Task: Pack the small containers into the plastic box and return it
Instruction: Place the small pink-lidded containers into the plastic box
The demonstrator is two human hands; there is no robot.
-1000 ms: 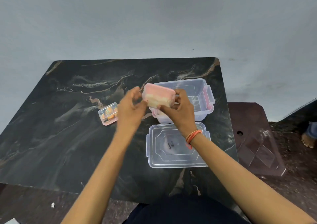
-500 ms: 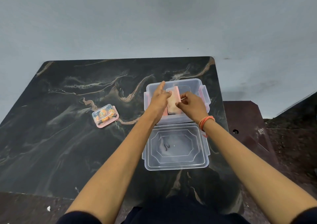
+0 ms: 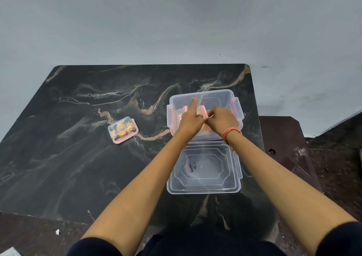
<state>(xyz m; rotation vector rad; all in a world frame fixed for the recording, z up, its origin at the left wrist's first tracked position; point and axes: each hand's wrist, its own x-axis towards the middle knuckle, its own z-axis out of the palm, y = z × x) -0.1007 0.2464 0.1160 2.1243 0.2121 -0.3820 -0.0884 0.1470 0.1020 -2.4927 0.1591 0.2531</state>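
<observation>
A clear plastic box (image 3: 213, 95) with pink side clips stands open on the dark marble table (image 3: 78, 157). Both hands reach into it. My left hand (image 3: 191, 121) and my right hand (image 3: 222, 120) grip a small pink container (image 3: 203, 111) standing on edge inside the box. Another small container (image 3: 180, 116) with a red-and-white label lies in the box, left of my hands. A further small pink container (image 3: 123, 129) with orange contents sits on the table to the left. The box's clear lid (image 3: 203, 169) lies flat just in front of the box.
The table's right edge runs close beside the box. A brown plastic stool (image 3: 284, 138) stands right of the table, lower down. A plain grey wall (image 3: 176, 20) rises behind the table.
The pink container was held above the box's front left corner one second ago. Both hands have carried it down into the box and turned it on edge.
</observation>
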